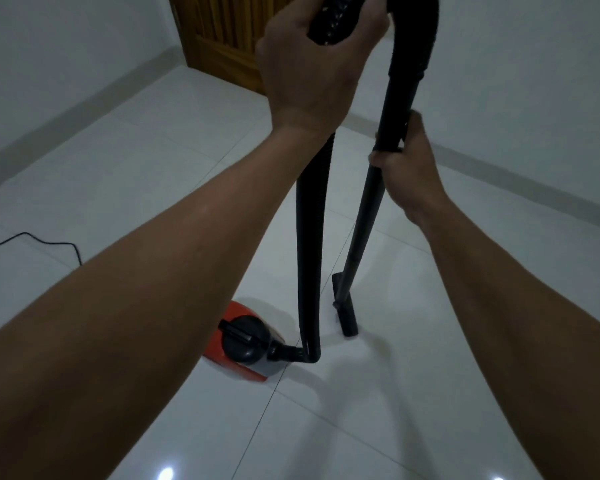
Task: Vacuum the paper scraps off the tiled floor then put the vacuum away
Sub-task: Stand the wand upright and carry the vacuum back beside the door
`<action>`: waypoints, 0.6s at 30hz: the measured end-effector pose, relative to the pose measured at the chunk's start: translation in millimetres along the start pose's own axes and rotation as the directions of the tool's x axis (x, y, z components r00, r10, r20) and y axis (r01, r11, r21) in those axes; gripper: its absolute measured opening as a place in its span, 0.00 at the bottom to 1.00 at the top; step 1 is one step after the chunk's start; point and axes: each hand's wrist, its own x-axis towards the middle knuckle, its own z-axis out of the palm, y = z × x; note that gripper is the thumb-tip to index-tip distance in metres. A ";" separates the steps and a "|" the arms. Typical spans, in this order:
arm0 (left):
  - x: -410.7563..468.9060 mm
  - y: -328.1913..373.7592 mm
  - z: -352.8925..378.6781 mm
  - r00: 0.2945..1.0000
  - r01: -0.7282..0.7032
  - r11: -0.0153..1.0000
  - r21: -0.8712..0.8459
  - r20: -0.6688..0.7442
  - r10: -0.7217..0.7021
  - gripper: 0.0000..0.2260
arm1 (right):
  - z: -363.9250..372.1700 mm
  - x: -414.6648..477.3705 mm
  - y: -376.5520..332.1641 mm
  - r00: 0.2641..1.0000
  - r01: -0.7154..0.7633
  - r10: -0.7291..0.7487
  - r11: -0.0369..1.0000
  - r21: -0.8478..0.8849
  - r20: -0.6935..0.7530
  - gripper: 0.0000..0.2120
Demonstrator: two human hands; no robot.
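Note:
A red and black canister vacuum (pixel 245 341) sits on the white tiled floor (pixel 378 393), partly hidden behind my left forearm. Its black ribbed hose (pixel 310 237) rises from the canister's front up to the top of the view. High up, my left hand (pixel 309 74) grips the hose near its bend. The black wand (pixel 368 216) stands nearly upright to the right, and my right hand (pixel 409 164) grips it at mid-height. The floor nozzle (pixel 343 310) at the wand's foot rests on the tiles beside the hose. No paper scraps show on the floor.
A black power cord (pixel 42 242) trails over the tiles at the left. A wooden door (pixel 229 36) stands at the far wall. White walls with a grey skirting strip (pixel 499 171) bound the room left and right.

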 end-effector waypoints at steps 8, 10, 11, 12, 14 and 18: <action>-3.3 -18.9 33.7 0.997 0.075 0.997 -0.012 0.025 -0.074 0.13 | 0.9 -3.5 24.6 0.997 -0.013 0.007 0.996 0.083 0.081 0.51; -8.9 -23.0 35.8 0.998 0.063 0.998 -0.026 0.027 -0.062 0.11 | 4.8 -9.3 34.1 0.996 0.003 -0.012 0.995 0.101 0.085 0.56; -10.8 -24.7 35.5 0.999 0.051 0.998 -0.027 0.020 -0.051 0.09 | 8.7 -12.9 39.8 0.996 0.015 -0.025 0.994 0.110 0.090 0.58; -12.0 -26.1 35.4 0.999 0.042 0.998 -0.038 0.006 -0.041 0.08 | 13.1 -16.6 46.0 0.994 0.033 -0.045 0.993 0.117 0.095 0.60; -14.6 -28.3 34.8 0.999 0.029 0.998 -0.056 -0.018 -0.030 0.10 | 23.3 -27.6 57.3 0.992 0.074 -0.084 0.992 0.105 0.091 0.66; -24.3 -29.3 25.7 1.000 0.000 0.999 -0.033 -0.019 -0.001 0.08 | 41.7 -44.4 74.2 0.994 0.098 -0.099 0.995 0.022 0.056 0.73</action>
